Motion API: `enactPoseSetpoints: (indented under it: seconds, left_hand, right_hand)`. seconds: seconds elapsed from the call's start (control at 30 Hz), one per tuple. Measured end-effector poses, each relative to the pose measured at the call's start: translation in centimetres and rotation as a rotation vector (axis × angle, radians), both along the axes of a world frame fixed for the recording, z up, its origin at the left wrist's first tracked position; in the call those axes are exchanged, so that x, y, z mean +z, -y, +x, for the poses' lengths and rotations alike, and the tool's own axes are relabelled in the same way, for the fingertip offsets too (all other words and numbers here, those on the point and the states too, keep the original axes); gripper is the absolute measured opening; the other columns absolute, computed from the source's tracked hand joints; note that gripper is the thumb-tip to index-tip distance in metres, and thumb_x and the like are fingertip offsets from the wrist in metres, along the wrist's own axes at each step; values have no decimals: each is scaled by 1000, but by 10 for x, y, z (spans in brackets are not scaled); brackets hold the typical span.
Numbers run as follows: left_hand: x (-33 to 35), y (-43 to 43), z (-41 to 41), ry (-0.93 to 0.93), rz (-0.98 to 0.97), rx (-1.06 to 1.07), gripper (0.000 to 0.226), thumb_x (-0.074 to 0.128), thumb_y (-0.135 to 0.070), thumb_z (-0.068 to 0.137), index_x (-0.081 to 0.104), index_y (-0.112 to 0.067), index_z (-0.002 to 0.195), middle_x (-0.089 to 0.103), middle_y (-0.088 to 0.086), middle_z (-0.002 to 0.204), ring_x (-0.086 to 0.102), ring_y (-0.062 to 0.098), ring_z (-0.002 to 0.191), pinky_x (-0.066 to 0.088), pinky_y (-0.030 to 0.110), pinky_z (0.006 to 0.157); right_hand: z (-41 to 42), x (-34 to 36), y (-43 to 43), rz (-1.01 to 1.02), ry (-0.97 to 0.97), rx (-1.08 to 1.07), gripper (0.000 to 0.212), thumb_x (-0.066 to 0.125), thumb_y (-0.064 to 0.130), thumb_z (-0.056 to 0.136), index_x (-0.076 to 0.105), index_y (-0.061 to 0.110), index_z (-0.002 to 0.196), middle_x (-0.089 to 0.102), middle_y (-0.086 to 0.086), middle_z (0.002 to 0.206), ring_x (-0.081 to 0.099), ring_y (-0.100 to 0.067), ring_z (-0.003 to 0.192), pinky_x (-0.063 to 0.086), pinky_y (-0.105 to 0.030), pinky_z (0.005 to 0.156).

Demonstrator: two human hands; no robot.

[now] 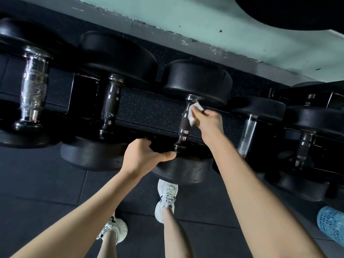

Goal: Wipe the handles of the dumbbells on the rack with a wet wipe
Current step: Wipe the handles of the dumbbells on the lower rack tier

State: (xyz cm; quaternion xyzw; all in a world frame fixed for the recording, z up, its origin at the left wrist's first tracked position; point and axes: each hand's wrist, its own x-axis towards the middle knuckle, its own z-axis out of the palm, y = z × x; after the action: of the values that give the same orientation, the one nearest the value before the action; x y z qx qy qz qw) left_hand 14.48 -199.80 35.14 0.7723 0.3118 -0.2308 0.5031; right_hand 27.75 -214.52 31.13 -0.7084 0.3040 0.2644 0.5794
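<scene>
Several black dumbbells lie across a low black rack [61,94]. The middle dumbbell [197,79] has a dark handle [184,123] with chrome collars. My right hand [210,121] pinches a white wet wipe [193,113] and holds it against the upper right side of that handle. My left hand [143,157] grips the near weight head [184,170] of the same dumbbell, thumb lying along its top edge. To the left sit a dumbbell with a slim dark handle [111,103] and one with a thick chrome knurled handle [33,86].
More dumbbells [260,108] fill the rack on the right. A pale green wall [204,25] runs behind the rack. Dark rubber floor tiles [46,183] lie below, with my two white sneakers [166,198] on them. A blue patterned roller [332,226] lies at the lower right.
</scene>
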Motion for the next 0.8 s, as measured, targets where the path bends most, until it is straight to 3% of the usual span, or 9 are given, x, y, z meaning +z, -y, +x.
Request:
enactPoseSetpoints:
  seconds: [0.07,0.17,0.27,0.37,0.43,0.53,0.63,0.7,0.8]
  left_hand:
    - [0,-1,2,-26,-2,-5,31,85,-42,59,73,-17,75,71,-9,73,66,5,74,53,28,69]
    - [-2,-2,4,-86,-18,17,42,86,-46,53,74,-11,74,73,-2,73,68,12,75,54,35,71]
    - [2,-2,6,-110,-28,19,72,77,-63,36,72,-6,80,73,3,77,69,17,77,56,41,73]
    - [4,-1,10,-146,-18,24,53,86,-50,45,67,-5,65,67,-1,63,62,15,61,48,31,57]
    - [9,-1,12,-157,-7,23,45,89,-37,54,54,-9,51,54,-5,53,50,12,52,36,24,51]
    - [14,-2,16,-177,17,-16,55,88,-37,58,40,-13,47,41,-5,48,39,11,47,27,25,46]
    - [17,-4,16,-218,86,-160,50,81,-47,64,49,-10,54,45,-4,52,44,13,50,28,26,46]
    - [19,-4,14,-143,187,-185,41,75,-43,73,55,-10,60,50,-1,56,50,20,58,31,27,49]
    - [28,-4,14,166,321,99,9,67,-19,83,72,-12,84,68,1,79,63,20,80,44,26,70]
  right_hand:
    - [12,1,-9,31,-2,-71,10,76,11,77,67,12,74,69,-2,81,67,-18,83,55,-30,83]
    - [6,-3,-12,25,36,-64,9,75,13,79,67,12,73,68,0,79,64,-14,81,53,-27,82]
    - [-10,-3,-13,-226,170,184,22,72,20,80,67,7,63,64,-5,67,56,-8,68,48,-25,67]
    - [-29,-9,-10,-446,243,382,36,68,25,77,58,3,50,53,-10,50,47,-12,53,38,-28,54]
    - [-39,-4,-9,-449,189,427,35,67,25,75,57,4,49,48,-6,47,45,-14,51,35,-26,54]
    - [-40,6,-7,-449,-36,565,24,73,27,75,65,6,67,57,-2,60,54,-12,58,39,-21,58]
    - [-36,14,-10,-379,-246,403,12,69,10,80,63,2,84,59,-4,63,59,-10,50,40,-16,45]
    - [-35,17,-10,-551,-124,367,16,63,18,79,61,4,71,51,-1,54,55,-16,52,34,-20,43]
    - [-40,23,-9,-704,246,316,37,63,25,77,42,14,49,40,4,49,41,-16,52,26,-26,45]
